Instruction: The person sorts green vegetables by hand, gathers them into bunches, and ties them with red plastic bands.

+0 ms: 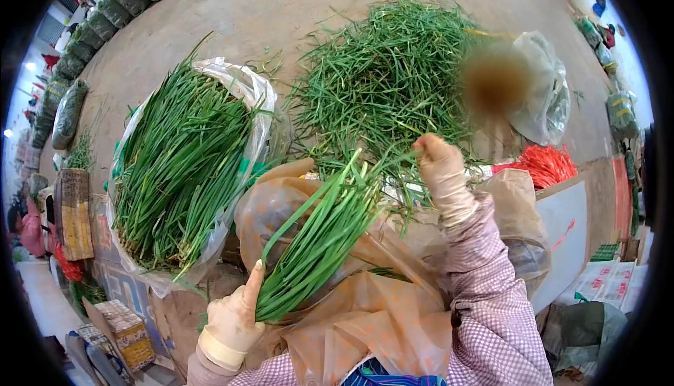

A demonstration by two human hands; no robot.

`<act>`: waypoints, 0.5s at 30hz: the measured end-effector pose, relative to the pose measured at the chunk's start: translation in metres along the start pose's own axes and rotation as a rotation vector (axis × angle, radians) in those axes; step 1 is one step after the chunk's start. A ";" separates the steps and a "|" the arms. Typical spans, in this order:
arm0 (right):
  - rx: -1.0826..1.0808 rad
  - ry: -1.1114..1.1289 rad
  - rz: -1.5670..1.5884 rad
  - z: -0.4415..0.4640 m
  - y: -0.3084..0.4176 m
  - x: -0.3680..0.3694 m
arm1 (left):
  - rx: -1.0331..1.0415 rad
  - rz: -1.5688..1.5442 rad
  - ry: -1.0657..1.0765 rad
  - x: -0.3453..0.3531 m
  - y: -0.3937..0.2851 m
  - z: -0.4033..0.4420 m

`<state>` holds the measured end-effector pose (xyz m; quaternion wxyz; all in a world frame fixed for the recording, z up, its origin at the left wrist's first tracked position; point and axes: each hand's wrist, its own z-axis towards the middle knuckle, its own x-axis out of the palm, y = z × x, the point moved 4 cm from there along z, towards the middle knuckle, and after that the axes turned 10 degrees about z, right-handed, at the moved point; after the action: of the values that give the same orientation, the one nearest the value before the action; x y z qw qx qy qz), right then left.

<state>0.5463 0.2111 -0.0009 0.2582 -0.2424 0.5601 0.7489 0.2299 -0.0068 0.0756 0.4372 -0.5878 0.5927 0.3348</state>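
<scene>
A bunch of garlic chives [319, 242] lies slanted across the lap, pale cut ends pointing up and away. My left hand [235, 312], in a thin cream glove, is closed around its lower leafy end, with the index finger stretched along the side. Beyond the pale ends, my gloved right hand [439, 165] is raised in a pinch; thin green leaves reach its fingertips. An orange-tinted plastic sheet [372, 316] covers the knees. To the left stands a clear plastic bag [263, 98] packed with long chives [186, 168]. Straight ahead lies a loose heap of chives [386, 70].
Red plastic ties [544, 167] lie at the right, beside a pale board [565, 228]. A clear plastic bag [547, 91] rests behind the ties; a brown blur hides part of it. Filled sacks [102, 24] line the far left. A wooden block [73, 210] stands nearer.
</scene>
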 end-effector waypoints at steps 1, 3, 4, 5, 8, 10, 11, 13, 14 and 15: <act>0.134 0.078 0.184 0.006 0.007 -0.009 | 0.041 0.035 -0.060 0.001 -0.001 0.000; 0.138 0.193 0.406 0.005 0.040 -0.008 | 0.047 0.045 -0.073 0.003 -0.004 0.001; 0.134 0.299 0.632 0.002 0.053 -0.001 | 0.053 0.063 -0.094 0.003 -0.005 0.002; 0.222 0.448 0.603 -0.003 0.056 0.009 | 0.059 0.078 -0.083 0.002 -0.007 0.004; -0.079 0.524 0.090 -0.008 0.073 0.031 | 0.096 0.146 -0.090 -0.004 -0.010 0.001; -0.087 0.432 0.215 -0.007 0.078 0.036 | 0.005 0.110 0.095 -0.005 -0.007 -0.001; -0.061 0.434 0.184 -0.007 0.066 0.041 | -0.018 0.088 0.107 -0.016 -0.011 -0.002; -0.144 0.295 0.163 -0.004 0.054 0.038 | -0.035 0.060 0.113 -0.017 -0.010 -0.004; -0.170 0.137 0.340 0.003 0.033 0.039 | 0.014 0.026 0.007 -0.012 -0.009 -0.005; 0.026 0.092 0.401 0.010 0.004 0.037 | 0.066 -0.009 -0.098 -0.007 -0.008 -0.006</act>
<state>0.5155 0.2238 -0.0198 0.0814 -0.1566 0.6179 0.7662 0.2362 -0.0100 0.0849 0.4860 -0.5587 0.5788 0.3416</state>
